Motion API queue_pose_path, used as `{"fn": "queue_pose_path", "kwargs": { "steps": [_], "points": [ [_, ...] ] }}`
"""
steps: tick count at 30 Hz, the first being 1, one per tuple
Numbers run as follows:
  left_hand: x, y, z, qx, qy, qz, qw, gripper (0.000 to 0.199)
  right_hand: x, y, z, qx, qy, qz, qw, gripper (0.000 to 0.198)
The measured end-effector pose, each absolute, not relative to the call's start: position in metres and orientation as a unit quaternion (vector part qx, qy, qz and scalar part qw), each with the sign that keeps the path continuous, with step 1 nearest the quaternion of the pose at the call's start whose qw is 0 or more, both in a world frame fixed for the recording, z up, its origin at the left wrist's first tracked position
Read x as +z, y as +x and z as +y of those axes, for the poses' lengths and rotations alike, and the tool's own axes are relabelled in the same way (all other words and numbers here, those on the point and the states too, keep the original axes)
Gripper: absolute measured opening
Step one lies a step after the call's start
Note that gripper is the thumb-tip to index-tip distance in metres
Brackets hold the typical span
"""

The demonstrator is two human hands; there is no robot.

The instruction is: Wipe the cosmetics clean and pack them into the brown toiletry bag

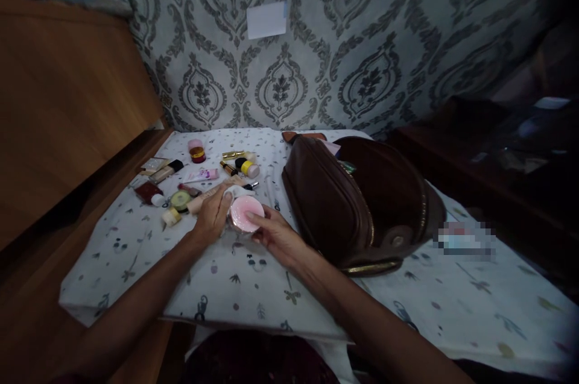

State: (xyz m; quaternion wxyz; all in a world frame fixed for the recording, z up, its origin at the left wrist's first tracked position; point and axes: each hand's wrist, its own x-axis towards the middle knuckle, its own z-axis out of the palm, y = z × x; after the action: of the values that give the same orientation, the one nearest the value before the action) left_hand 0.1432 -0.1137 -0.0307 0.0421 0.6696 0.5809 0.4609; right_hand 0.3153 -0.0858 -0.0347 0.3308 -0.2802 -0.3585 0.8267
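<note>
My right hand (pixel 280 238) grips a round container with a pink lid (pixel 247 213), thumb on top and fingers below. At the container's left side, my left hand (pixel 213 213) is closed around a crumpled white cloth or tissue (pixel 234 192). Behind my left hand lie a pale pink tube (pixel 199 203), a round container with a greenish lid (pixel 180 201) and a small cream-coloured jar (pixel 170 217). To the right, a brown leather bag (pixel 325 197) lies with its zip undone and a few things showing inside.
More cosmetics lie farther back: a dark red jar (pixel 197 152), a pink-and-white tube (pixel 201 175), a yellow-banded bottle (pixel 246 167) and a red bottle (pixel 150 193). A wooden cabinet (pixel 72 82) borders the patterned cloth (pixel 217 305) on the left. A patterned wall rises behind.
</note>
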Motion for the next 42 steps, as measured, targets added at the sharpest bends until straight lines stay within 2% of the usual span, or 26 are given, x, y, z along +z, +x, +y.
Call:
{"fn": "queue_pose_path", "kwargs": {
  "steps": [5, 11, 23, 33, 39, 42],
  "points": [
    [-0.0278, 0.1448, -0.1149, 0.477, 0.690, 0.543, 0.048, 0.043, -0.0334, 0.3134, -0.0863, 0.848, -0.241, -0.327, 0.340, 0.042],
    [-0.0291, 0.1468, -0.1164, 0.453, 0.715, 0.531, 0.026, 0.037, -0.0352, 0.3100, -0.0809, 0.862, -0.239, -0.235, 0.380, 0.022],
    [-0.0277, 0.1455, -0.1178, 0.467, 0.675, 0.570, 0.033, 0.044, -0.0405, 0.3136, -0.0849, 0.825, -0.264, -0.360, 0.346, 0.042],
    [-0.0283, 0.1471, -0.1178, 0.446, 0.728, 0.521, 0.016, 0.036, -0.0408, 0.3120, -0.0802, 0.845, -0.238, -0.236, 0.416, 0.028],
    [-0.0257, 0.1449, -0.1178, 0.484, 0.674, 0.557, 0.032, 0.041, -0.0346, 0.3141, -0.0885, 0.872, -0.220, -0.301, 0.316, 0.039],
    [-0.0229, 0.1440, -0.1179, 0.494, 0.663, 0.561, 0.041, 0.043, -0.0345, 0.3137, -0.0892, 0.857, -0.261, -0.303, 0.325, 0.038]
  ]
}}
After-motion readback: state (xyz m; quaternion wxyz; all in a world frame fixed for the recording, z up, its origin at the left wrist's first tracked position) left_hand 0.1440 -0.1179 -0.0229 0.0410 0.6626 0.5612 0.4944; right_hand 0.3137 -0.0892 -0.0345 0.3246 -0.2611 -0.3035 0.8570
